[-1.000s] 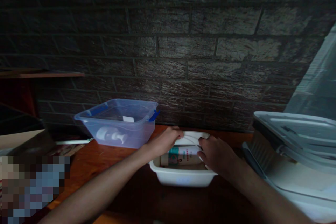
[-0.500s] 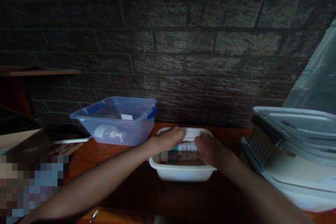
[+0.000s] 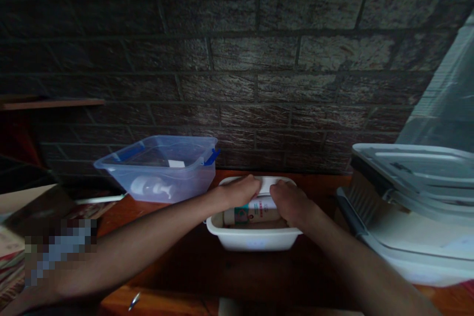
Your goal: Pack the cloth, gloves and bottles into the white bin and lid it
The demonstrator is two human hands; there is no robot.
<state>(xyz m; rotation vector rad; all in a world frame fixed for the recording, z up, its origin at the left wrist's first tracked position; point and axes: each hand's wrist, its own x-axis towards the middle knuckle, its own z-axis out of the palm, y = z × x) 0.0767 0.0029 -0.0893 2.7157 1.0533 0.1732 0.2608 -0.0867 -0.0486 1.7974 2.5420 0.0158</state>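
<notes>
A small white plastic tub (image 3: pixel 255 241) sits on a red-brown wooden table (image 3: pixel 185 276), close to a dark brick wall. Inside it lies a bottle (image 3: pixel 249 215) with a teal and white label, on its side. My left hand (image 3: pixel 240 190) reaches over the tub's far left rim with fingers curled. My right hand (image 3: pixel 291 202) is over the tub's right part, fingers curled down by the bottle. The light is dim and what either hand grips is hidden.
A clear blue-tinted bin (image 3: pixel 159 168) with blue latches holds a white pump bottle (image 3: pixel 150 188) at the left. A large white container with a clear lid (image 3: pixel 414 192) stands at the right. A small metal object (image 3: pixel 134 301) lies near the front edge.
Both hands have drawn closer together over the tub and moved slightly toward the wall. The view has tilted a little, so everything sits lower and further left.
</notes>
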